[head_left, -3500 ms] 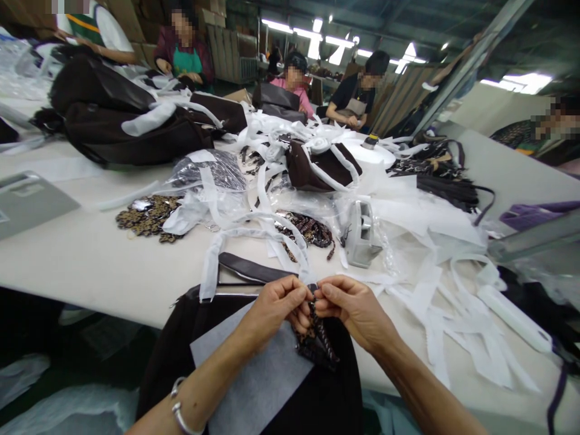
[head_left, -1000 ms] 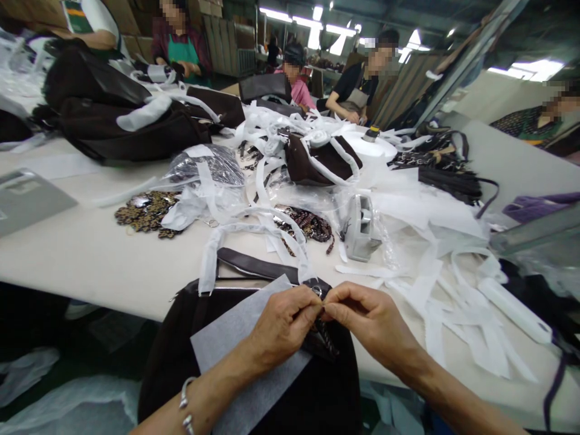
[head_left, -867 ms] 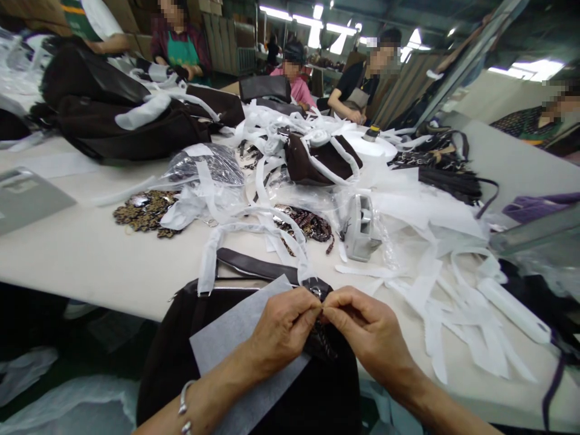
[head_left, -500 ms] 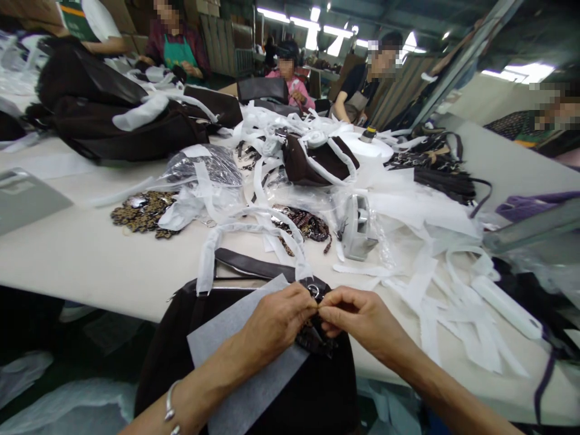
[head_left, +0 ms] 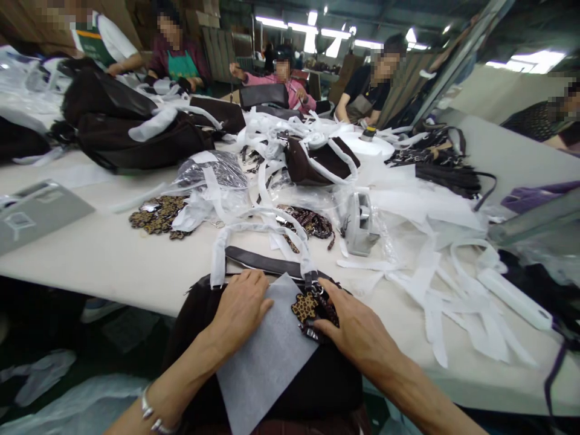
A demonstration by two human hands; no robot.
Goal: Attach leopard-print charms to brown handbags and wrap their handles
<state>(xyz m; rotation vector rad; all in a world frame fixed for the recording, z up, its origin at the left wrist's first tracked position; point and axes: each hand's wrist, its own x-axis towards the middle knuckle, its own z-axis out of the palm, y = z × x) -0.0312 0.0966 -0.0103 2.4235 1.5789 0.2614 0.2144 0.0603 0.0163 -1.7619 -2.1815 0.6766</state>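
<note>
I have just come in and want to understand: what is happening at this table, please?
A person has both hands at a dark bag. The left hand rests near its wrapped handle; the right hand is beside a leopard-print charm. A pale sheet lies across the bag's front.

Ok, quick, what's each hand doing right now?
Left hand: open, laid on the top of the dark bag.
Right hand: open, thumb and index finger apart beside the leopard-print charm.
</note>
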